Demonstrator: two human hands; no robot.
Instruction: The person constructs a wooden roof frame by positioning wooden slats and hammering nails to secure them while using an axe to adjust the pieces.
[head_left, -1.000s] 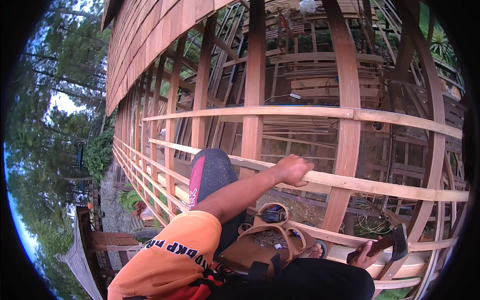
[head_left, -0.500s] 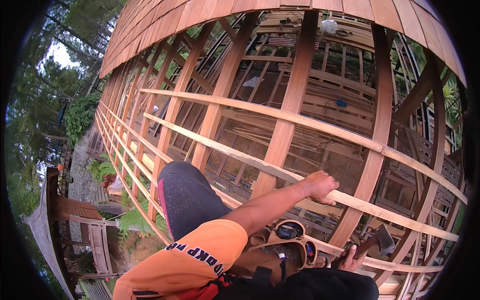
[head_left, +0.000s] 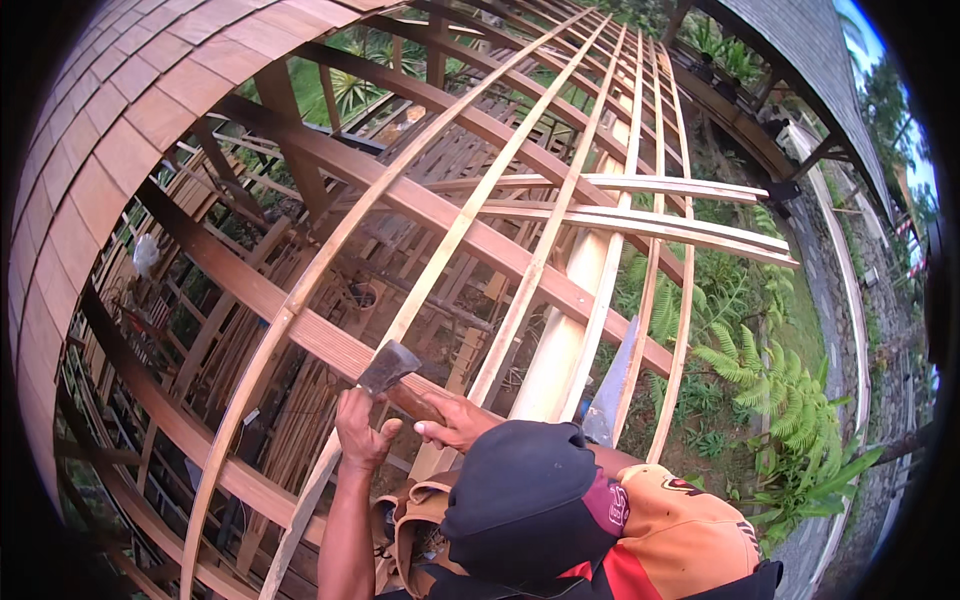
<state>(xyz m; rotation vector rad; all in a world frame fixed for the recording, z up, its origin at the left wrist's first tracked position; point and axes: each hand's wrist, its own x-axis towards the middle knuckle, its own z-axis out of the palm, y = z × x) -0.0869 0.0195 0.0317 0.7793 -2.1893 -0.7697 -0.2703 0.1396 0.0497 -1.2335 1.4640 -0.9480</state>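
A hatchet (head_left: pixel 390 370) with a dark metal head and a wooden handle lies across a long light batten (head_left: pixel 440 265), just in front of me. My right hand (head_left: pixel 458 422) is closed round its handle. Right beside the head, over the batten, is my left hand (head_left: pixel 362 430), with its fingers curled in and its thumb bent forward. What those fingers hold, if anything, is hidden. A tan tool pouch (head_left: pixel 420 515) hangs below my hands, next to my dark-clad knee (head_left: pixel 525 500).
Several battens cross thick reddish rafters (head_left: pixel 330 345), with open gaps between them. A handsaw (head_left: pixel 612 385) sticks up right of my knee. Two loose strips (head_left: pixel 660 222) lie crosswise over the frame. Shingles (head_left: pixel 110 160) cover the left side. Ferns (head_left: pixel 770 380) grow below right.
My view has swung to the right along the roof frame. The hatchet has come from low right up over a batten. My left hand has left the batten it rested on and is beside the hatchet head.
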